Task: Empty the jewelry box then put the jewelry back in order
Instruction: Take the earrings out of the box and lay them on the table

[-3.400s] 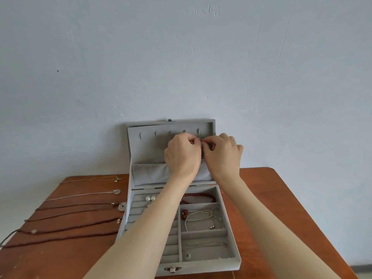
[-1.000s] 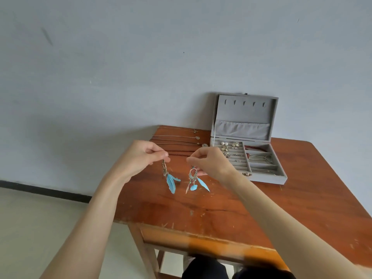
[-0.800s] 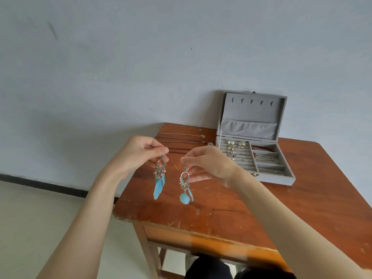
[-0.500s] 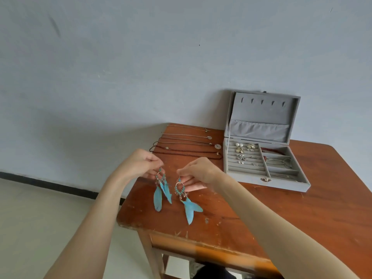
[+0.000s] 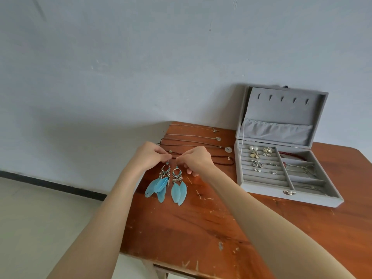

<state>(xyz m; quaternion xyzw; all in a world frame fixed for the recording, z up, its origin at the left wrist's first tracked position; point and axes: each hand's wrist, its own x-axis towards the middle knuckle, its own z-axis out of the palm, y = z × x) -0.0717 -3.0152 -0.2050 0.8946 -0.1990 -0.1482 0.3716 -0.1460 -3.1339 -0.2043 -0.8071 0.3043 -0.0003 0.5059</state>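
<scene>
At the middle of the frame the left hand (image 5: 150, 156) pinches the top of one feather earring (image 5: 159, 183), and the right hand (image 5: 194, 160) pinches the top of the other earring (image 5: 178, 187). Both hands have their fingers curled, thumb and forefinger closed on the hooks, and their fingertips nearly meet. The two earrings lie side by side, just apart, with silver filigree drops above blue feathers that spread flat on the tabletop (image 5: 201, 228) below the hands.

Behind the hands, toward the wall, several necklaces (image 5: 193, 137) are laid out in rows across the tabletop's far left corner, thin chains farther back and darker cords nearer; the nearest cord runs partly under the hands.

At the right of the frame stands the grey box (image 5: 285, 174), lid (image 5: 281, 111) upright against the wall, with a row of small hooks near its top edge and a gathered pocket below. The box's left half is a ridged ring section holding pearl studs (image 5: 254, 148) and other small earrings; the right compartments hold a red bead bracelet (image 5: 291, 156) at the back and thin silver pieces in front of it. A clasp sits on the front wall.
</scene>
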